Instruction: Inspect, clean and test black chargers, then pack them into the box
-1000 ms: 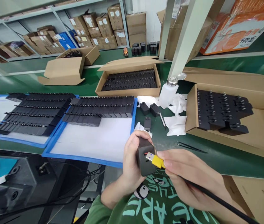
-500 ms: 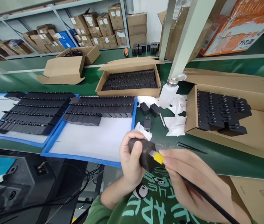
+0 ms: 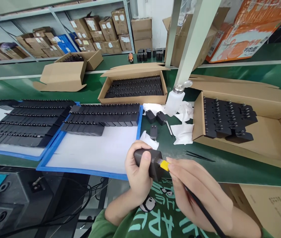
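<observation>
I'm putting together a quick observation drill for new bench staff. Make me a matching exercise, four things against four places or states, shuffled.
Things
1. Left hand
2. Right hand
3. Bottle
4. Tweezers

Places or states
A. White and upright, with its lid raised
B. Pinching the back of a yellow plug
C. Lying on the green bench, near the open carton of black units
D. Wrapped around a black adapter

Right pairs: 1-D, 2-B, 3-A, 4-C
</observation>
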Available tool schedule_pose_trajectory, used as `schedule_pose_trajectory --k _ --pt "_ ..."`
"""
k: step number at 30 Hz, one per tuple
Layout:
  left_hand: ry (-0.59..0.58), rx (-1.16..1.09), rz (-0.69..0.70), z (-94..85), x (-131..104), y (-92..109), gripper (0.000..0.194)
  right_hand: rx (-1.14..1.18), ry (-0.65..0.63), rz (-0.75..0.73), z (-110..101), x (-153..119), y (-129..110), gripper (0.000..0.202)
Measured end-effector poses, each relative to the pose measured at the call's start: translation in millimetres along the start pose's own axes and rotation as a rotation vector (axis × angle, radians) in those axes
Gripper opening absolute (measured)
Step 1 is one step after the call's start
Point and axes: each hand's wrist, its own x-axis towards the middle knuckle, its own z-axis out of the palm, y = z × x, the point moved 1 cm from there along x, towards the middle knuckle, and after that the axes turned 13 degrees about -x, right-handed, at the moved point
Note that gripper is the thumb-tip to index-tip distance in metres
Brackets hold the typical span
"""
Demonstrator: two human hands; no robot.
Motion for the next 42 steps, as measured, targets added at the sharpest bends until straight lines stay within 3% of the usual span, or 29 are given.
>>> schedule_pose_trajectory --k 6,15,24,34,39,42 --pt "0.016 0.030 0.016 -1.3 0.6 -4.0 0.022 -0.006 -0.009 -0.037 1.3 -1.4 1.8 0.034" --pt "0.061 0.055 0.069 -0.2 0.7 -6.1 0.019 0.083 0.087 -0.024 14.1 -3.2 3.8 0.030" --pt "0.042 0.089 0.139 -2.4 -2.4 -12.3 0.014 0.164 0.109 0.086 15.7 2.0 5.5 0.032" --pt "0.049 0.017 0.164 10.7 -3.0 -7.2 0.016 0.039 0.112 0.040 10.9 -12.1 10.5 0.035" --pt "0.033 -0.043 0.048 11.5 -0.1 -0.2 0.021 0.156 0.085 0.081 6.3 -9.4 13.4 0.036" --pt "-0.001 -0.061 -0.030 10.9 1.3 3.7 0.027 0.128 0.052 0.021 -1.7 -9.2 9.4 0.039"
